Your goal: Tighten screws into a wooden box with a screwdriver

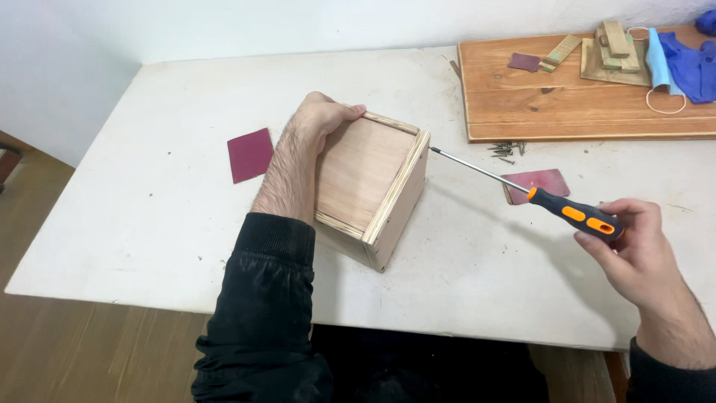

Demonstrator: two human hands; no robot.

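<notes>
A white desk (149, 224) is seen from above, with two hands in dark sleeves at work on it. The left hand (309, 138) is laid flat over the far left side of a small plywood box (373, 186), fingers curled over its far top edge, so the box is pressed down and gripped. The box is set near the middle of the desk, turned at an angle, one corner towards the viewer.

The right hand (634, 246) is closed around the black and orange handle of a screwdriver (537, 195), held in the air to the right of the box. The screwdriver's long axis runs from lower right to upper left, and its thin metal shaft is pointed at the box's upper right corner, the tip just beside that edge; whether it touches cannot be told.

A small heap of screws (507, 151) is seen just behind the shaft. Two dark red pieces of sandpaper (250, 154) lie on the desk, one on each side of the box. A wooden board (522, 104) with offcuts is placed at the far right.
</notes>
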